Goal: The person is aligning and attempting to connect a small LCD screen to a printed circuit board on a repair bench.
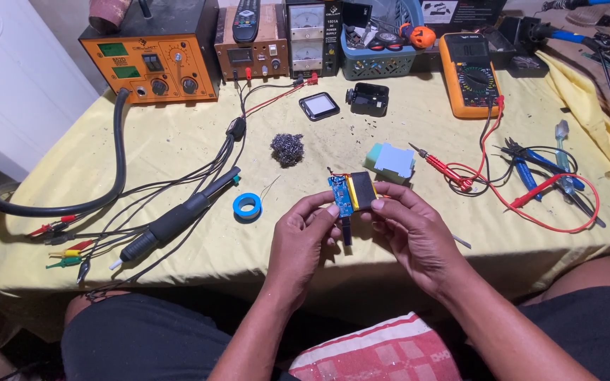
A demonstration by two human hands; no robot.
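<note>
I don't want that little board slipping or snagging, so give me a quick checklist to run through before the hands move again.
1. Both hands on the small blue circuit board with black battery: ok, left hand and right hand pinch it from either side.
2. Board held above the yellow tablecloth: ok.
3. Blue tape roll apart from the hands: ok.
4. Black hot-air handle lying away from the hands: ok.
5. Red probe apart from the board: ok.
6. Solder joints sound: cannot tell.
</note>
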